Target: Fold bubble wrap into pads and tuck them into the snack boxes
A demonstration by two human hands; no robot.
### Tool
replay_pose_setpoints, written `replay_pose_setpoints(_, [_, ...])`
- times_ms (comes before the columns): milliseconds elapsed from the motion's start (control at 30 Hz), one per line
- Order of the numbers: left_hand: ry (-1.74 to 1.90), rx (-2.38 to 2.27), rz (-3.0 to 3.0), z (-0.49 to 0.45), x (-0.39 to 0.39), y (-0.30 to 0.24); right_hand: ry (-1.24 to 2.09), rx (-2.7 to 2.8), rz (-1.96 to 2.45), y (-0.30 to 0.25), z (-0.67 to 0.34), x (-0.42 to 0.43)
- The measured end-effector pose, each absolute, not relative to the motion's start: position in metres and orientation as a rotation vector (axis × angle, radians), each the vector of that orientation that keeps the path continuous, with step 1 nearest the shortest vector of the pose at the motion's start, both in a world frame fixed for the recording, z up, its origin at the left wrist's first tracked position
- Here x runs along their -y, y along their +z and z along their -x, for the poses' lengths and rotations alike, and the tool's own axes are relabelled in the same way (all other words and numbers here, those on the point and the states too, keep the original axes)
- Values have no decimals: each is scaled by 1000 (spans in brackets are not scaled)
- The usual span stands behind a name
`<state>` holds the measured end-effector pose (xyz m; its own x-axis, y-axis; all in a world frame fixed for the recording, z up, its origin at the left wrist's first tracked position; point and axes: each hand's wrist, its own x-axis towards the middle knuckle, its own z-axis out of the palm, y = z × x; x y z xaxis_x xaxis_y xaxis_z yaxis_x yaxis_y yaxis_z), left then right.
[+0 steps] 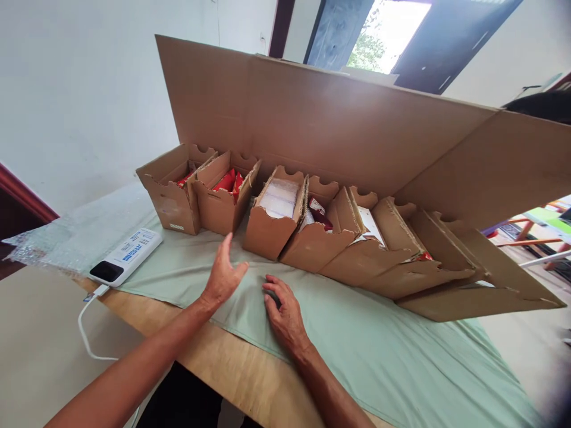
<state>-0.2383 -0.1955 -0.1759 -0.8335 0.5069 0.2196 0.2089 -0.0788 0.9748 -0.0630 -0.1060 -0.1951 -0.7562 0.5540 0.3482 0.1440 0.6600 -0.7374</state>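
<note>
My left hand (223,274) is held above the green cloth (357,333), thumb apart from the fingers, with nothing in it. It is nearest to the cardboard box with red packets (218,205). To its right, my right hand (288,318) rests low over the cloth with its fingers curled round a small dark object (272,298). Most of that object is hidden, so its kind cannot be made out. Beyond the hands stands an open cardboard box (271,235) filled with white, bubble-wrapped items (281,197).
Several more open boxes continue the row, one holding a dark red packet (319,213). Behind them rises a tall cardboard panel (312,113). A white power bank (129,255) with a cable (82,333) lies at left beside bubble wrap (89,223). The wooden table edge (250,368) is near me.
</note>
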Motion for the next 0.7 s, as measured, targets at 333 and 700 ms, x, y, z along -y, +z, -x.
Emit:
replay_pose_setpoints(333, [2302,-1830,-89,297,208,-192,901,2424,409,-53,199,112])
replay_pose_setpoints(700, [2526,-1567,174,324,225,-182,829,2451,672,-41,245,127])
